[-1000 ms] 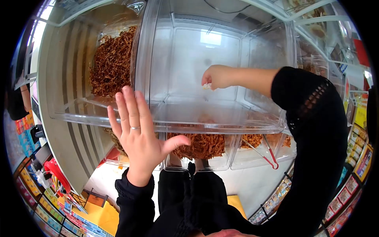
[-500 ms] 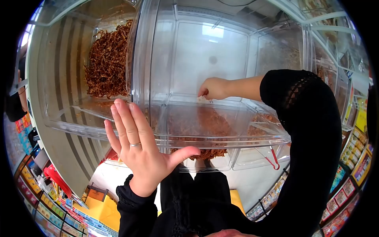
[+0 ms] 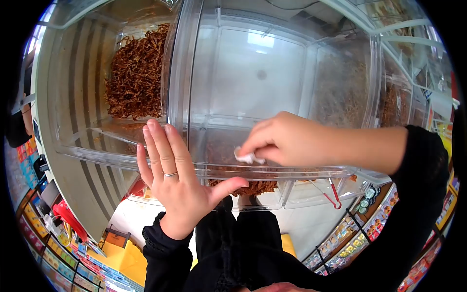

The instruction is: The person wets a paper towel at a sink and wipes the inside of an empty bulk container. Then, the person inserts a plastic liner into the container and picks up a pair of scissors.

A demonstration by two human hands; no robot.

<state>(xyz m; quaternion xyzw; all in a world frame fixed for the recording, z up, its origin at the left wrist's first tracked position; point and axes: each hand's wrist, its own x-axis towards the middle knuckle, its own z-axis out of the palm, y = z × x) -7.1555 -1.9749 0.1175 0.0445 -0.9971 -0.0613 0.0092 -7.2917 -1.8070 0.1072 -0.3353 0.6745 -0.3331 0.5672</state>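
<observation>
Right hand (image 3: pixel 281 140) pinches a crumpled white wad (image 3: pixel 250 158) while the left hand (image 3: pixel 181 192) is spread, fingers straight.

Open room lies above the back part of the clear bin (image 3: pixel 253 78). Its front wall (image 3: pixel 301 172), the left hand (image 3: pixel 181 194) and the right hand (image 3: pixel 287 141) obstruct the near side; red-handled tongs (image 3: pixel 335 192) jut out at front right.

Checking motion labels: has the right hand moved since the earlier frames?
Yes: the right hand, pinching a white wad, has moved down the view, nearer the clear bin's front rim.
</observation>
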